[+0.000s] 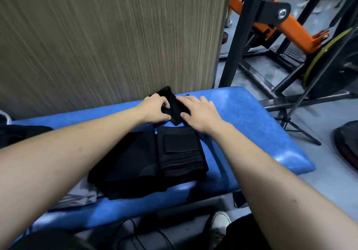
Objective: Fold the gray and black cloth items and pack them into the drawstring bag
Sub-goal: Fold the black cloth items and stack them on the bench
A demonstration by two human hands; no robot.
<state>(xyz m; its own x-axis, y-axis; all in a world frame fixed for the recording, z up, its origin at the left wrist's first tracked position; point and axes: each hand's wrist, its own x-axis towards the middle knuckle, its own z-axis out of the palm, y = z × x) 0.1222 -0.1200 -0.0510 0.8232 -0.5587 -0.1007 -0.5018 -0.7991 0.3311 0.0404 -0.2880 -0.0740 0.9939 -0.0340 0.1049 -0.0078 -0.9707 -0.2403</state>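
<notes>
Between left hand (pixel 155 108) and right hand (pixel 199 112), small black cloth (pixel 174 106), pinched left, pressed right.

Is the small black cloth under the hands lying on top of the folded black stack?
No, the small black cloth lies on the blue bench beyond the folded stack.

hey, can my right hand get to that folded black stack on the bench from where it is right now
Probably yes. The right hand rests flat on the small black cloth, just beyond the folded black stack. Nothing lies between them, and the stack's top is uncovered.
</notes>
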